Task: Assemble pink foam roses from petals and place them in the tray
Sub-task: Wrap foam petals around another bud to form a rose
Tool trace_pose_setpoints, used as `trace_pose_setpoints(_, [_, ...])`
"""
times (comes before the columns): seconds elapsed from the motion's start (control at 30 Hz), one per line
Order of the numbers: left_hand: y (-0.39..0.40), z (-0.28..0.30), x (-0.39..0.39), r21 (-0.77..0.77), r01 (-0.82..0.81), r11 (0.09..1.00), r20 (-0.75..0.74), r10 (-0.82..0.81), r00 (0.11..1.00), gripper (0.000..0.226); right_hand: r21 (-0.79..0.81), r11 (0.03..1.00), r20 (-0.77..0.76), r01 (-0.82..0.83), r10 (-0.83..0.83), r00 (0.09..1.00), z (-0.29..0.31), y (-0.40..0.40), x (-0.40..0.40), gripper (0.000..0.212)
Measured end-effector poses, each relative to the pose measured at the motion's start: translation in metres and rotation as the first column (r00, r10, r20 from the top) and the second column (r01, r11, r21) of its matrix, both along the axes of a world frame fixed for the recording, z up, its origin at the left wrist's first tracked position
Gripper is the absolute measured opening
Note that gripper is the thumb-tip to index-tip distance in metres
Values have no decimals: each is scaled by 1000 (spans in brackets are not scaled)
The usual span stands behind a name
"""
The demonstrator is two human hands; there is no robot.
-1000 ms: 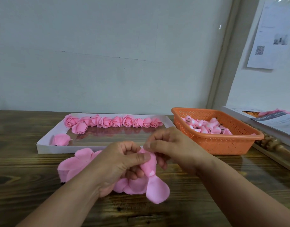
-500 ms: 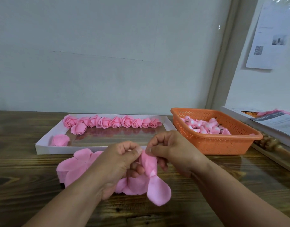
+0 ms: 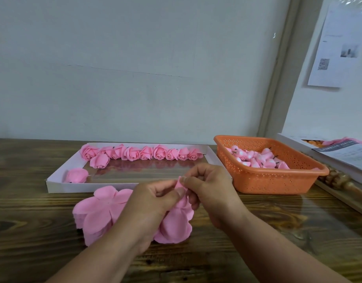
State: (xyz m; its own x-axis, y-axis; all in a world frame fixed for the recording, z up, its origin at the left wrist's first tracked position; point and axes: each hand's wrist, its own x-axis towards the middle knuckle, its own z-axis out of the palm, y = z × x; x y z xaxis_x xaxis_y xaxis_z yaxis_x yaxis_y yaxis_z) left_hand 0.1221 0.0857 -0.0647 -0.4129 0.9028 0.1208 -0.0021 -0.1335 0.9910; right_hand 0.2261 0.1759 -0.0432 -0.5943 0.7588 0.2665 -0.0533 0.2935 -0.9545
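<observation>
Both hands meet just below the centre of the view, over the wooden table. The left hand and the right hand both pinch the half-made foam rose: the right thumb and forefinger nip its folded top, the left thumb presses just beneath, and the loose petals of the piece hang down toward 6 o'clock, below the fingers.

At 9 o'clock from the hands, a stack of flat pink petal cutouts lies on the table, partly hidden behind the left wrist.

Beyond the hands, toward 11 o'clock, sits the white tray with a glossy bottom. A row of finished roses runs along its far wall; one more rose lies just in front of the row's left end, and a single rose lies apart in the near left corner.

At 2 o'clock stands an orange perforated basket holding pink rosebud cores with dark stems. Farther right, a printed sheet rests on a white box at the edge of view, and a paper notice hangs on the wall at 1 o'clock.
</observation>
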Motion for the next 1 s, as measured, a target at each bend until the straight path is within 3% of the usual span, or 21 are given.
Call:
trace_pose_setpoints(0.13, [-4,2,-1,-14,110,994,116,-107,987,26,-29,998,45,-58,59,997,3,-2,1,19])
trace_pose_setpoints(0.27, [-6,4,-3,-52,126,991,112,-119,987,29,-133,975,111,-180,195,975,14,5,8,10])
trace_pose_setpoints(0.43, [-7,7,-4,-82,181,980,120,-171,978,21,-147,951,173,-273,297,939,25,12,16,3])
trace_pose_setpoints(0.6, [-8,13,-11,-68,232,970,109,-224,969,24,-121,964,117,-238,252,961,26,16,16,16])
trace_pose_setpoints(0.7, [-13,15,-17,-54,359,932,230,-338,912,34,-152,960,42,-234,243,969,27,20,19,23])
trace_pose_setpoints(0.9, [-13,7,-12,67,339,938,63,-344,937,43,-154,953,2,-260,264,965,27,21,19,24])
trace_pose_setpoints(1.0, [-12,5,-13,75,273,959,95,-279,956,24,-131,956,29,-261,267,963,28,20,20,22])
